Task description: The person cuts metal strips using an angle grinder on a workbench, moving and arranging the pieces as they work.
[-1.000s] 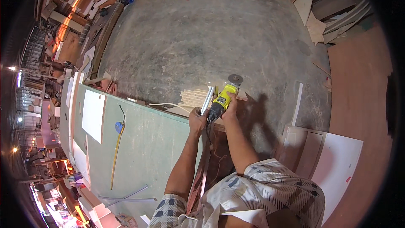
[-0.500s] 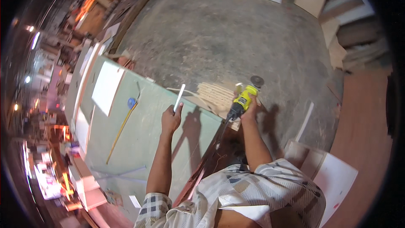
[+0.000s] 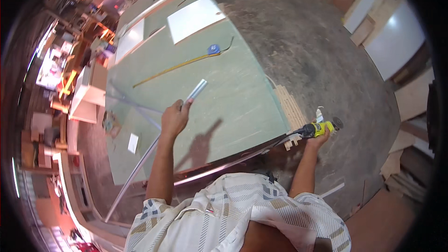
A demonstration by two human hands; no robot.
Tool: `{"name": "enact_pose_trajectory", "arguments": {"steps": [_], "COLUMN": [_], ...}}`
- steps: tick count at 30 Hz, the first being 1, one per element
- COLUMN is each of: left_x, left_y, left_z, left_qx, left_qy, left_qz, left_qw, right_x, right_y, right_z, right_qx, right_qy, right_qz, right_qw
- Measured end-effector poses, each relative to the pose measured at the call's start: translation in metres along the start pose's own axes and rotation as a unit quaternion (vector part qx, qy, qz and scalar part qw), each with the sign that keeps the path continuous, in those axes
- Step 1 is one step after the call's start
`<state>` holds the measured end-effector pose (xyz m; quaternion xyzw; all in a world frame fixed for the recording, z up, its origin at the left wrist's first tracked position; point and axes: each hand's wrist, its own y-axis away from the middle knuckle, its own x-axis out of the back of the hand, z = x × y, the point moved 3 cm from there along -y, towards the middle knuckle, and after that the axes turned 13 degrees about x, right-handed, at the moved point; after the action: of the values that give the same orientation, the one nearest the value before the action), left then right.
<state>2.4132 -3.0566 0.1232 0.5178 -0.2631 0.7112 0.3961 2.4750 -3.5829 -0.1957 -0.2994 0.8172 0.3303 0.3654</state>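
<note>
More space is now separating my left hand (image 3: 174, 120), its fingers pinching a silver strip (image 3: 198, 89) above the desk (image 3: 233, 126), from my right hand (image 3: 316, 143), fingers gripping a yellow grinder (image 3: 320, 128) beyond the near right corner, so I'm judging no cutting is happening.

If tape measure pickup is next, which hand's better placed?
Left, probably: the left hand is over the table, nearer the tape measure, though it holds a silvery strip. The right hand holds the grinder out past the table's edge, farther away.
</note>
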Motion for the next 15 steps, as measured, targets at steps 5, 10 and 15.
{"name": "enact_pose_trajectory", "arguments": {"steps": [5,10,15], "left_x": [0.052,0.131,0.283], "left_y": [0.038,0.078,0.101], "left_z": [-0.094,-0.176,-0.259], "left_qx": [0.109,0.121,0.170], "left_qy": [0.126,0.193,0.284], "left_qz": [0.050,0.213,0.316], "left_qw": [0.985,0.950,0.889], "right_x": [0.040,0.025,-0.020], "right_y": [-0.011,0.016,0.078], "right_z": [-0.012,-0.056,-0.082], "right_qx": [0.016,0.027,0.033], "right_qy": [0.026,0.061,0.051], "right_qz": [0.011,-0.020,-0.141], "right_qw": [0.999,0.998,0.988]}}
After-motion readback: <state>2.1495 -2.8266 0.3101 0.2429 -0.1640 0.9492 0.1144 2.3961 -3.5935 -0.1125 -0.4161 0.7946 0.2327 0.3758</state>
